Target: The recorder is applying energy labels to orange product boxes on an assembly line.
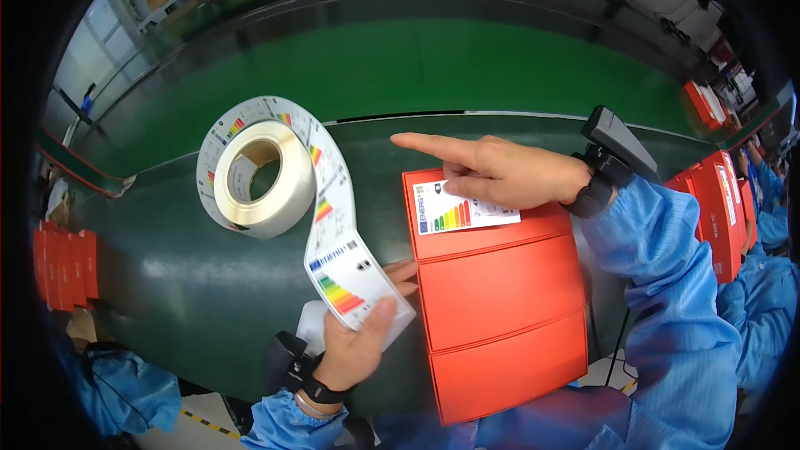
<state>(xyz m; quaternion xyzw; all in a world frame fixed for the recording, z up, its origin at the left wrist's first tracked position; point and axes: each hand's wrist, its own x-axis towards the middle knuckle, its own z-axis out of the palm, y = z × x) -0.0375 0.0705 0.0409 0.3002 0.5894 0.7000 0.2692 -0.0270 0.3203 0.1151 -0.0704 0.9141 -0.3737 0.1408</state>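
Note:
My left hand [357,348] pinches the loose end of a label strip [335,282] between thumb and fingers. That strip, printed with coloured bars, curves back to a white label roll [283,187] lying at the left on the table. Three red boxes [498,293] lie side by side in front of me. The farthest box carries an energy label [462,210] on its top. Over that label rests my right hand [500,171], index finger stretched out to the left and thumb at the label's upper part. Its other fingers are partly hidden, and it grips nothing visible.
Beyond the dark green table [183,283] runs a bright green conveyor belt [400,58]. More red boxes stand at the left edge [65,267] and at the right [708,208]. Other people in blue sleeves [762,300] are at the right; another blue sleeve [133,387] shows lower left.

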